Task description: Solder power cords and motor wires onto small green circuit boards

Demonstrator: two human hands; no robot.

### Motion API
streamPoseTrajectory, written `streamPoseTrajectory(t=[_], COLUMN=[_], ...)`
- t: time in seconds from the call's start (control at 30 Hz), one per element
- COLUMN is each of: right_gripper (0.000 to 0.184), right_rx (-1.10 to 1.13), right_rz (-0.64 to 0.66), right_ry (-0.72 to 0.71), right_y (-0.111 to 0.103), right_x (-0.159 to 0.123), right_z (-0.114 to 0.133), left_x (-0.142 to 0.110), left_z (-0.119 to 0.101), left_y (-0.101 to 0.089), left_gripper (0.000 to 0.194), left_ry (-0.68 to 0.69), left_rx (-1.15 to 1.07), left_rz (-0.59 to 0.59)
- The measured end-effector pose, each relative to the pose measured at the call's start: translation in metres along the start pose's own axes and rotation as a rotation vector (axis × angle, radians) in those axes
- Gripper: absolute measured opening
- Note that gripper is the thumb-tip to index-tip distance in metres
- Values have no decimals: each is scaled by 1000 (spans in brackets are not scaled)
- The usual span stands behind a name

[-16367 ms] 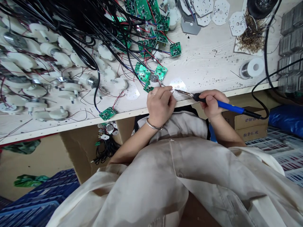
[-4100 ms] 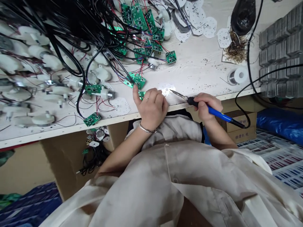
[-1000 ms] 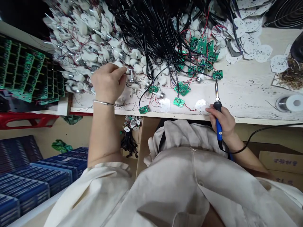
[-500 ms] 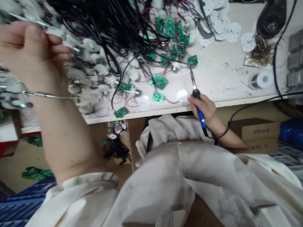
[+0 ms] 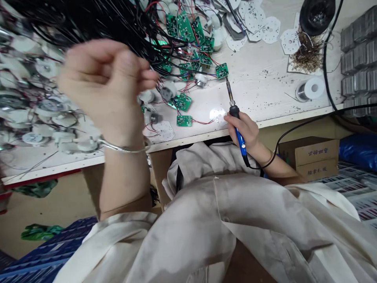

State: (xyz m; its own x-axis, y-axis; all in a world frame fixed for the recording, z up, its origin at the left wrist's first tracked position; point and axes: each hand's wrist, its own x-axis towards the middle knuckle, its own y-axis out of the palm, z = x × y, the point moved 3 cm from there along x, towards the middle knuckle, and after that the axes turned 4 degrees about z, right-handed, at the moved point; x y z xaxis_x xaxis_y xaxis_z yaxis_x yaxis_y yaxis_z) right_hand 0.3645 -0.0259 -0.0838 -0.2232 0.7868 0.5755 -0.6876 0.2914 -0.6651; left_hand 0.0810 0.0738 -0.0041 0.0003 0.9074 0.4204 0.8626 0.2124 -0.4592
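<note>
In my right hand (image 5: 246,131) is a blue-handled soldering iron (image 5: 240,137), pointing away from me. Its tip is close to the lower edge of a small green circuit board (image 5: 222,70); whether they touch I cannot tell. My left hand (image 5: 108,78) is raised over the left part of the bench, fingers curled and thumb pressed in. What it pinches, if anything, is hidden. Just below its fingertips is a round white-and-metal part (image 5: 168,92), slightly blurred. Another green board (image 5: 184,120) with red wires lies near the front edge.
White motor-like parts (image 5: 63,118) crowd the left side, with black cables (image 5: 97,23) heaped behind. White perforated discs (image 5: 271,29) lie at the back. To the right are a solder spool (image 5: 313,88), a debris-covered pad (image 5: 306,59) and stacked grey pieces (image 5: 357,59).
My left hand has swung rightward from the far left toward the circuit boards, still curled. My right hand keeps the soldering iron by the same board. The whole view has shifted somewhat.
</note>
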Motion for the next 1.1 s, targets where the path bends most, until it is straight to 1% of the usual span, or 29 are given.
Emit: streamPoseTrajectory(t=[0.03, 0.07, 0.1, 0.13, 0.17, 0.23, 0.3, 0.4, 0.53, 0.6, 0.7, 0.77, 0.8, 0.87, 0.93, 1.0, 1.1], right_gripper=[31, 32, 32, 31, 30, 28, 26, 25, 25, 26, 26, 23, 20, 18, 20, 22, 25], right_rx=[-8, -11, -11, -11, -15, -31, -42, -30, -15, -15, -29, -76, -106, -134, -107, -66, -38], right_rz=[-9, -18, -25, -29, -29, -13, 24, 70, 100, 90, 38, 37, 64, 157, 244, 277, 289], right_ry=[-15, -30, -41, -52, -58, -58, -37, 0, 16, -3, -72, -107, -89, 7, 120, 155, 185], right_y=[-1, -2, -3, -3, -4, -3, -1, 1, 1, -2, -4, -1, 2, 9, 14, 17, 18], right_x=[1, 2, 3, 4, 5, 5, 3, 0, -2, 1, 7, 11, 12, 13, 13, 12, 12], right_z=[1, 2, 3, 4, 4, 5, 3, 0, -2, -1, 2, 5, 5, 3, 2, 2, 2], left_x=[-10, -21, -32, -43, -54, -74, -89, -100, -105, -107, -111, -112, -112, -112, -111, -109, -108], left_z=[-12, -24, -33, -40, -43, -43, -36, -29, -28, -29, -30, -31, -32, -33, -32, -31, -29], left_y=[19, 34, 47, 57, 65, 77, 84, 90, 93, 94, 95, 95, 95, 94, 93, 92, 91], left_gripper=[17, 15, 15, 16, 16, 17, 17, 17, 24, 25, 22, 22, 22, 21, 21, 17, 9], left_ry=[-55, -31, 2, 65, 138, 251, 290, 245, 111, 71, 54, 59, 68, 93, 109, 141, 247], left_rx=[-12, 26, 81, 142, 184, 252, 305, 305, 208, 181, 127, 95, 80, 43, 16, 44, 178], left_rz=[62, 90, 147, 203, 250, 325, 367, 388, 350, 317, 256, 242, 247, 254, 245, 242, 255])
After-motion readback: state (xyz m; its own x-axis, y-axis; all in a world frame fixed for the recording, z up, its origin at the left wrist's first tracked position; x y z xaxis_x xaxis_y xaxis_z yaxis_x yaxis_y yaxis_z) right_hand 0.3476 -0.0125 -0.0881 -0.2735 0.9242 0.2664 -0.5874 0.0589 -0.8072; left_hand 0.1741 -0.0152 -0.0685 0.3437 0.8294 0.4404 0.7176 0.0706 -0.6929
